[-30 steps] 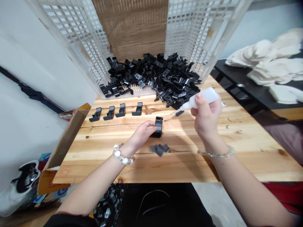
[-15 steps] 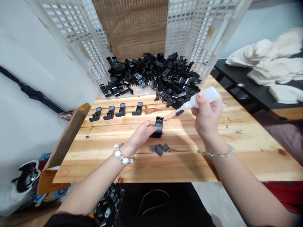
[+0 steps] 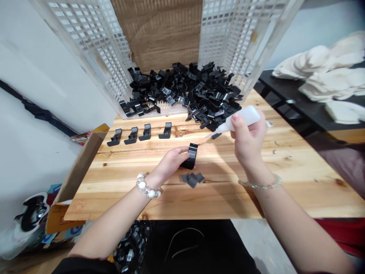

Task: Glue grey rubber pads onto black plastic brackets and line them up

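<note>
My left hand (image 3: pixel 173 161) grips a curved black plastic clip (image 3: pixel 191 156) between thumb and fingers, over the middle of the wooden table (image 3: pixel 119 186). Wrapped around a white squeeze bottle (image 3: pixel 245 116) with a thin nozzle is my right hand (image 3: pixel 249 137). The bottle tilts down to the left, its tip above and to the right of the clip and apart from it. Just below the left hand's clip lie several small dark grey pads (image 3: pixel 193 179). Several similar black clips (image 3: pixel 145 132) stand in a row at the left.
A white plastic crate (image 3: pixel 111 76) on its side, backed with cardboard (image 3: pixel 165 34), holds a heap of black clips (image 3: pixel 182 89) that spills onto the table. Cardboard boxes (image 3: pixel 82 163) stand left of the table. White bundles (image 3: pixel 327 72) lie on a dark surface at the right.
The clip in my left hand has tipped slightly and shifted a little toward me. My right hand and the bottle have moved slightly left; both grips remain.
</note>
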